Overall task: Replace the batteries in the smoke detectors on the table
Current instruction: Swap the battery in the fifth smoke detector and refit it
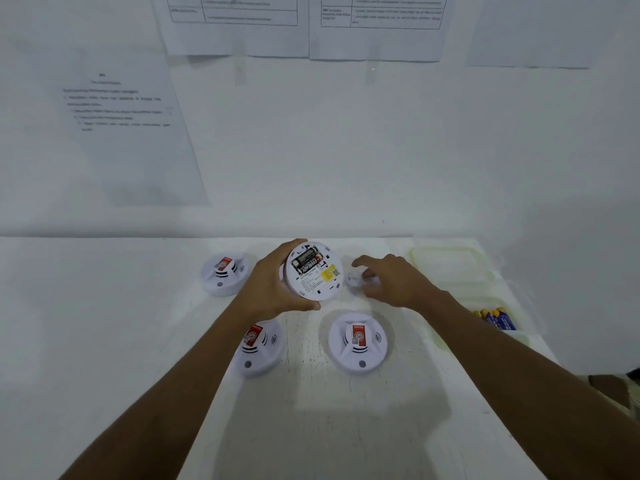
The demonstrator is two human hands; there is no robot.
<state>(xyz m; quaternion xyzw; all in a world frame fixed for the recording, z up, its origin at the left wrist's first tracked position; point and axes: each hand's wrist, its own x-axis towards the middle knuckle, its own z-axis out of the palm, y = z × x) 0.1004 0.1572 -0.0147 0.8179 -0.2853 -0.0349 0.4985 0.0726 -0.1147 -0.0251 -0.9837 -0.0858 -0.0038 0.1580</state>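
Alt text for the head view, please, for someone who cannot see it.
The left hand holds a smoke detector, back facing the camera, black batteries showing in its open compartment, while the right hand is over a small round white piece, grip unclear. Three more detectors lie face-up on the white table; a clear tray on the right holds blue-and-yellow batteries.

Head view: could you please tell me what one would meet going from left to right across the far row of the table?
A face-up smoke detector → left hand → upturned smoke detector it holds → small round white piece → right hand → clear plastic container.
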